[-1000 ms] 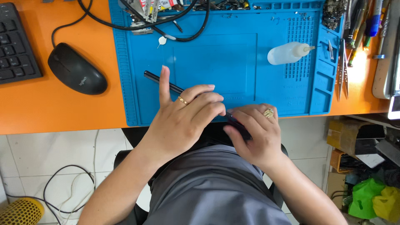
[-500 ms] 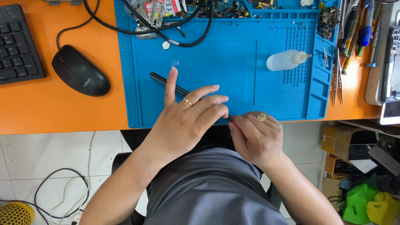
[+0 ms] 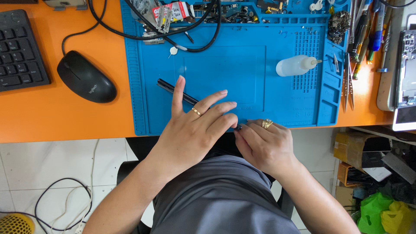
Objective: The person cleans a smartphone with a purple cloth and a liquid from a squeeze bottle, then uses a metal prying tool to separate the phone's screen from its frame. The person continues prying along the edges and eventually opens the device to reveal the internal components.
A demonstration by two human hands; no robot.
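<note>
Two bare hands worked a thin black tool at the near edge of a blue mat on an orange surface [image 3: 52, 121].

Largest was the blue mat [image 3: 225, 73], its far trays crowded with cables and small parts; left of it lay a black keyboard [image 3: 19, 54] and a black mouse [image 3: 86, 82], and on its right side a white squeeze bottle [image 3: 297, 66] on its side. The left hand [image 3: 195, 130] lay over the black tool [image 3: 173, 90], fingers spread narrow, index lifted. The right hand [image 3: 264, 145] was curled at the mat's edge, pinching the tool's near end; what else it held could not be told. Working so close to the edge, a slip of the pinch could probably send a small part off the surface onto the lap or floor.
</note>
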